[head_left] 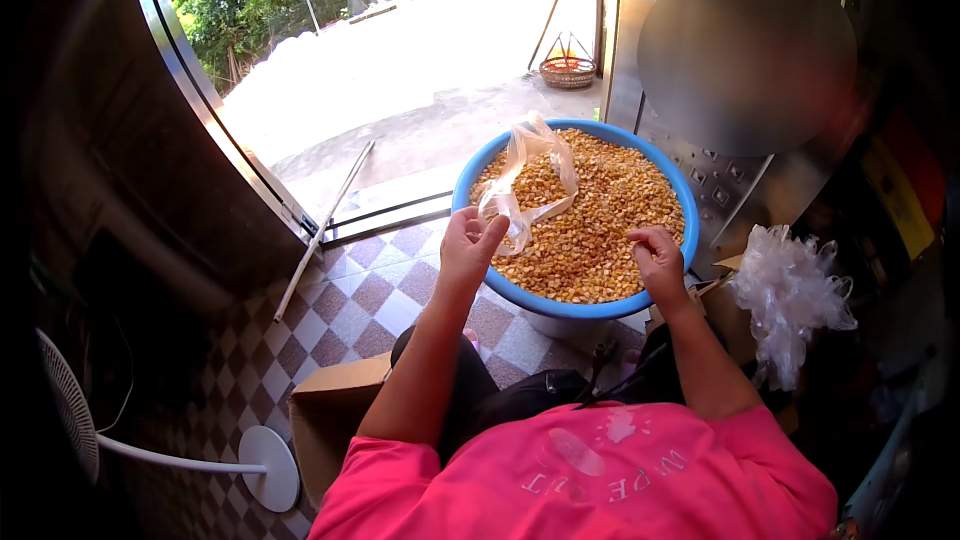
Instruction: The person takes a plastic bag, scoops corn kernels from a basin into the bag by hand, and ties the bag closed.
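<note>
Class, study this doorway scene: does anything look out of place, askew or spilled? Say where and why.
The pale pole looks odd: it lies aslant across the door sill, partly indoors, where feet might catch it. I see no spill around the blue tub of kernels.

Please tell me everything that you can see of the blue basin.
The blue basin is wide and round, with a smooth rim that looks like plastic. It stands mouth up by the doorway, filled with yellow-orange kernels that look like corn. A translucent plastic bag lies over its left part. The left hand and right hand overlap the rim in view; whether either touches it is unclear. Its underside is mostly hidden.
</note>
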`<state>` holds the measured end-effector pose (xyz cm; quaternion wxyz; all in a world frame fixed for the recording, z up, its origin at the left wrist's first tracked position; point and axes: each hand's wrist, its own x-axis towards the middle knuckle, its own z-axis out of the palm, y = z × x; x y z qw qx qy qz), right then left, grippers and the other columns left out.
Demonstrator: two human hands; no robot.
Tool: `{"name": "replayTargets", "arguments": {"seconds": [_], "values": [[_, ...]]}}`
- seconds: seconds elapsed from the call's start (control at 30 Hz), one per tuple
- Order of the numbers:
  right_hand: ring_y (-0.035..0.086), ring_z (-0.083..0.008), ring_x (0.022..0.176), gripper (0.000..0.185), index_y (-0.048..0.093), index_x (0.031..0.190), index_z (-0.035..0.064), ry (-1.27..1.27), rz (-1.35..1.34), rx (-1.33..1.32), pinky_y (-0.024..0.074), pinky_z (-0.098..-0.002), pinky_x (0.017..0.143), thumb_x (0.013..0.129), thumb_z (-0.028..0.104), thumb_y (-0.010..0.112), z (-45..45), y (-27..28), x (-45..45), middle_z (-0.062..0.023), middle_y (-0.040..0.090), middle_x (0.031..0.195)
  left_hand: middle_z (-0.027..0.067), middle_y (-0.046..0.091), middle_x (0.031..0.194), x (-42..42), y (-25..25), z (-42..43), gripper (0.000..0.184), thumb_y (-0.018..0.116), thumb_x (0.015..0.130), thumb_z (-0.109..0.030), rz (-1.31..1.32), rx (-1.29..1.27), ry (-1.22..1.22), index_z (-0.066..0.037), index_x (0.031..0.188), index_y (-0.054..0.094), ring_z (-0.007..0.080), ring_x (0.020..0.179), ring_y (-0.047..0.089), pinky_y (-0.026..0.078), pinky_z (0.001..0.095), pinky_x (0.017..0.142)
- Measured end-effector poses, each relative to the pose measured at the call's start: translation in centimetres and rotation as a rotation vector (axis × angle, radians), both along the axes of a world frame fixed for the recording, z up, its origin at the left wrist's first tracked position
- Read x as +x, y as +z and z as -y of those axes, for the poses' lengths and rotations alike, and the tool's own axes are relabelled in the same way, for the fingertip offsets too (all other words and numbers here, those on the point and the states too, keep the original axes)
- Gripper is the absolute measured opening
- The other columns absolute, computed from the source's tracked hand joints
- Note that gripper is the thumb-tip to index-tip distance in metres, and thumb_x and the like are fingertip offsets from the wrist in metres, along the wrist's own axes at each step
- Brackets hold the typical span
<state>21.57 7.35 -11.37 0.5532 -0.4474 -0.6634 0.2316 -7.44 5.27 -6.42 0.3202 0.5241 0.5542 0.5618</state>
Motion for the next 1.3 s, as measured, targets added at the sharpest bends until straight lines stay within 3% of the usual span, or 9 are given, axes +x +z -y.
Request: {"name": "replayTargets", "arguments": {"seconds": [0.1, 0.13, 0.27, 0.5, 0.77, 0.93, 1.07, 1.23, 1.3], "values": [[0.055, -0.0142, 0.073, 0.017, 0.063, 0.089, 0.0021, -0.023, 0.108, 0.042, 0.0445, -0.0249, 0.064, 0.077, -0.003, 0.054, 0.1, 0.3, -0.4, -0.0072, 0.057, 0.088, 0.0022, 0.057, 0.075, -0.3, 0.0, -2.5, 0.025, 0.057, 0.089, -0.029, 0.258, -0.148, -0.136, -0.005, 0.095, 0.055, 0.0090, 0.062, 0.051, 0.042, 0.0215, 0.052], [0.055, -0.0147, 0.073, 0.017, 0.063, 0.089, 0.0022, -0.021, 0.113, 0.024, 0.0444, -0.0252, 0.064, 0.076, -0.003, 0.054, 0.1, 0.3, -0.4, -0.0074, 0.057, 0.087, 0.0002, 0.054, 0.065, 0.2, 0.3, -2.9, 0.018, 0.053, 0.091, -0.024, 0.428, -0.127, -0.107, -0.006, 0.089, 0.055, 0.0077, 0.052, 0.049, 0.040, 0.0199, 0.046], [0.056, -0.0167, 0.073, 0.016, 0.063, 0.088, 0.0023, -0.020, 0.141, -0.005, 0.0443, -0.0265, 0.063, 0.075, -0.003, 0.054, 0.1, 0.4, -0.5, -0.0081, 0.056, 0.086, -0.0029, 0.045, 0.056, 0.9, 1.2, -3.7, 0.016, 0.047, 0.093, -0.019, 0.664, -0.052, -0.160, -0.006, 0.089, 0.055, 0.0044, 0.044, 0.041, 0.032, 0.0181, 0.037], [0.055, -0.0180, 0.070, 0.014, 0.062, 0.085, 0.0032, -0.041, 0.249, -0.055, 0.0440, -0.0280, 0.061, 0.074, 0.000, 0.055, 0.5, 1.4, -1.0, -0.0082, 0.056, 0.080, -0.0057, 0.032, 0.047, 0.5, 3.4, -4.6, 0.022, 0.043, 0.095, -0.021, 0.728, 0.125, -0.229, -0.002, 0.095, 0.054, 0.0031, 0.036, 0.025, 0.020, 0.0211, 0.032], [0.057, -0.0217, 0.077, 0.013, 0.062, 0.087, 0.0021, -0.025, 0.257, -0.126, 0.0458, -0.0304, 0.068, 0.075, 0.002, 0.057, -1.4, 3.0, -0.7, -0.0104, 0.057, 0.083, -0.0057, 0.029, 0.048, 0.1, 3.0, -3.8, 0.022, 0.039, 0.097, -0.020, 0.749, 0.128, -0.282, -0.003, 0.098, 0.054, 0.0027, 0.036, 0.023, 0.019, 0.0204, 0.032], [0.054, -0.0327, 0.090, 0.022, 0.059, 0.099, 0.0037, -0.206, 0.597, -0.026, 0.0435, -0.0414, 0.080, 0.079, 0.012, 0.056, -7.6, 4.7, 1.7, -0.0154, 0.056, 0.094, -0.0055, 0.030, 0.050, 0.3, 2.1, -3.7, 0.021, 0.038, 0.098, -0.019, 0.788, 0.165, -0.342, -0.005, 0.099, 0.054, 0.0022, 0.037, 0.023, 0.018, 0.0202, 0.031], [0.053, -0.0329, 0.093, 0.026, 0.057, 0.105, 0.0044, -0.310, 0.833, -0.053, 0.0432, -0.0417, 0.080, 0.083, 0.019, 0.054, -10.3, 3.2, 2.2, -0.0155, 0.055, 0.093, -0.0054, 0.030, 0.049, 0.4, 2.9, -3.1, 0.021, 0.038, 0.098, -0.020, 0.802, 0.160, -0.379, -0.006, 0.097, 0.054, 0.0024, 0.036, 0.023, 0.018, 0.0201, 0.031], [0.055, -0.0356, 0.088, 0.019, 0.051, 0.089, 0.0055, -0.212, 1.007, -0.277, 0.0449, -0.0454, 0.074, 0.087, 0.025, 0.051, -8.3, 3.3, -0.7, -0.0158, 0.055, 0.096, -0.0055, 0.030, 0.048, 0.3, 2.5, -3.1, 0.021, 0.038, 0.098, -0.020, 0.794, 0.172, -0.364, -0.007, 0.097, 0.054, 0.0024, 0.036, 0.023, 0.018, 0.0200, 0.031], [0.056, -0.0366, 0.082, 0.021, 0.049, 0.084, 0.0054, -0.201, 1.001, -0.186, 0.0449, -0.0462, 0.069, 0.088, 0.026, 0.050, -8.1, 2.4, -0.7, -0.0170, 0.056, 0.089, -0.0059, 0.030, 0.048, 0.5, 2.4, -3.0, 0.021, 0.038, 0.098, -0.020, 0.796, 0.183, -0.350, -0.007, 0.098, 0.054, 0.0022, 0.035, 0.023, 0.018, 0.0195, 0.031]]}}
